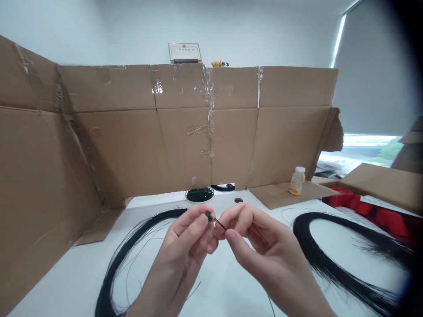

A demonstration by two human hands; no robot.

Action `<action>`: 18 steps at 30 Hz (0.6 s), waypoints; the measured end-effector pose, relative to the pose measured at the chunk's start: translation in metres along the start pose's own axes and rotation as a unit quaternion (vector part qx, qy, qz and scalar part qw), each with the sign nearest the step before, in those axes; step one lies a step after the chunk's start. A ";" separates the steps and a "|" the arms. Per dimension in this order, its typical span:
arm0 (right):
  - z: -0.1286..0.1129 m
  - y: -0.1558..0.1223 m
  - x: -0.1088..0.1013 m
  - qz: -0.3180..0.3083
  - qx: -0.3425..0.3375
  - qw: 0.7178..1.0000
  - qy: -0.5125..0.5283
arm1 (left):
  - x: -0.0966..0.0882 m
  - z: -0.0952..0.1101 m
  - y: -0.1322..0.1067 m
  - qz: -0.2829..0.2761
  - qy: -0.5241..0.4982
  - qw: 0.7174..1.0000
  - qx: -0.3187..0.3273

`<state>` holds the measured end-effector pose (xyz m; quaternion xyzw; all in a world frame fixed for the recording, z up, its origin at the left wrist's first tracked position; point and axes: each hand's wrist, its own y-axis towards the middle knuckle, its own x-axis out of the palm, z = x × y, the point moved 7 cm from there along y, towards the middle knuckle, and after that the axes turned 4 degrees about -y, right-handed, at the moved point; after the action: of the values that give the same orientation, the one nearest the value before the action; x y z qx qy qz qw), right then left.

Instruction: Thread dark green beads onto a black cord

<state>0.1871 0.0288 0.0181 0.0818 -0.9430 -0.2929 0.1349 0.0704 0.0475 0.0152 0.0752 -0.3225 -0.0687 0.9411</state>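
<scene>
My left hand is closed, pinching a small dark green knobbly piece between thumb and fingertips. A short length of thin black strand runs from that piece into my right hand, whose thumb and forefinger are closed on it. Both hands are held up close together above the white table. I cannot make out just how strand and piece join. Behind my left forearm curves a bundle of long black strands; a second bundle arcs to the right of my right hand.
A round dish of dark green bits stands by the cardboard wall, near a hole in the table. To the right, a white-capped bottle stands on a cardboard flap; beyond is a box with red items.
</scene>
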 end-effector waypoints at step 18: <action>0.008 0.001 -0.013 -0.030 -0.004 0.998 -0.049 | -0.016 -0.016 0.004 -0.082 0.039 0.996 -0.010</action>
<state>0.1968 0.0363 0.0097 0.0955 -0.9443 -0.3045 0.0797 0.0683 0.0557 -0.0065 0.0945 -0.2780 -0.1458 0.9447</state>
